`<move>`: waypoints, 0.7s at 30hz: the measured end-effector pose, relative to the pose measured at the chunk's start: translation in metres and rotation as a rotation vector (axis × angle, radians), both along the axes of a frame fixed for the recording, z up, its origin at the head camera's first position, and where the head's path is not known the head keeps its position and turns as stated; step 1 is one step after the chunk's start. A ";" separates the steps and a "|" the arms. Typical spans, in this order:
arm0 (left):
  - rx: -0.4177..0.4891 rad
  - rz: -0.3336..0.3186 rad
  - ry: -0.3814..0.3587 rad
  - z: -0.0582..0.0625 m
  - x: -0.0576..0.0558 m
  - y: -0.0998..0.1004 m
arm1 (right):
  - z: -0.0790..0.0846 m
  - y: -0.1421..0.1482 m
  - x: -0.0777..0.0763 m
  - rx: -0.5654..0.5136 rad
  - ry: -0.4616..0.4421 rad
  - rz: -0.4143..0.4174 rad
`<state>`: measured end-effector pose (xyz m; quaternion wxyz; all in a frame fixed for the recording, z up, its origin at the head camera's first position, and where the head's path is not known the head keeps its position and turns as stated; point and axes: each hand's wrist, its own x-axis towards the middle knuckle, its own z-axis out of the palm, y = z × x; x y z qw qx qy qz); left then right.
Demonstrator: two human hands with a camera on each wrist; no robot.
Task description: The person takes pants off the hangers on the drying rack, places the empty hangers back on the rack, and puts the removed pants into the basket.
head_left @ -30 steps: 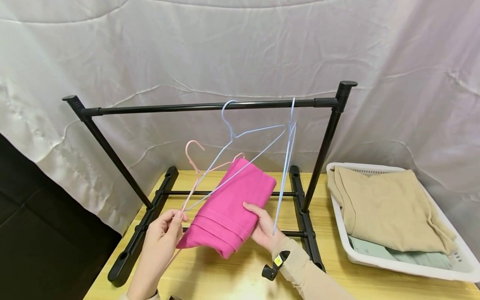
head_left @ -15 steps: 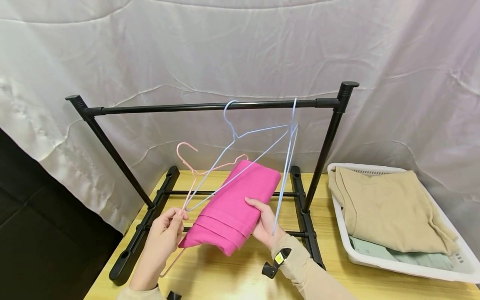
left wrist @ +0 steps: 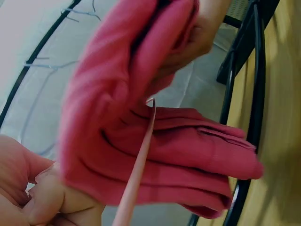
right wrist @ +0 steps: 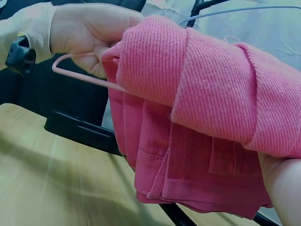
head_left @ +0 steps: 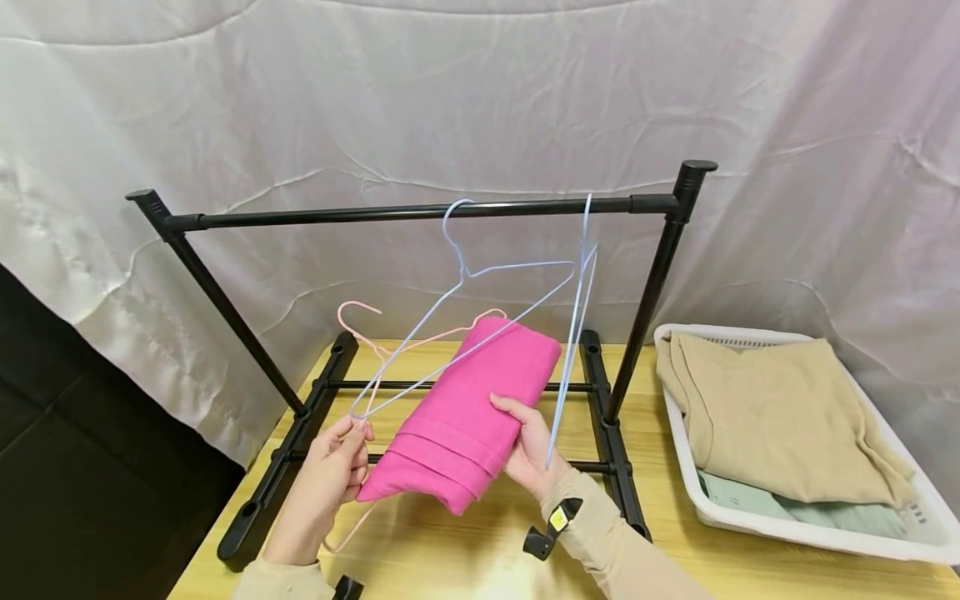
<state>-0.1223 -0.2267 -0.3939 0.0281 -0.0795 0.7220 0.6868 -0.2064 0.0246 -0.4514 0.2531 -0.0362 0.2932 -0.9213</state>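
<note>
A folded bright pink garment [head_left: 465, 417] of twill-like cloth hangs doubled over the lower bar of a pink wire hanger [left wrist: 138, 169]. My right hand [head_left: 531, 454] grips it from the right, thumb on top and fingers underneath. With thumb and fingertips, my left hand [head_left: 326, 467] pinches at the pink hanger's left side. The left corner of a light blue hanger [head_left: 463, 271] comes right to those fingertips, and its wires cross in front of the garment. The pink hook leans to the left, off the rail.
A black rack's rail [head_left: 330, 216] spans the middle, bearing the blue hanger and a second blue hanger [head_left: 576, 321] seen edge-on beside my right wrist. A white basket [head_left: 678, 467] with folded tan trousers-like cloth [head_left: 780, 417] and pale green cloth [head_left: 840, 518] stands at right.
The pink hanger's hook has tipped left and downward. The blue hanger's left corner has swung left to my left fingertips. My right hand still holds the garment, nearly in place.
</note>
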 end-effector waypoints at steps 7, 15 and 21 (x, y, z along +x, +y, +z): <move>0.040 0.035 0.002 -0.011 -0.007 -0.003 | 0.005 0.000 0.002 -0.013 0.003 -0.017; 0.126 -0.002 -0.024 -0.022 -0.011 -0.009 | 0.004 0.009 0.009 0.028 -0.003 -0.003; 0.177 -0.011 -0.046 -0.026 -0.016 -0.014 | -0.001 0.017 0.011 0.042 -0.002 0.014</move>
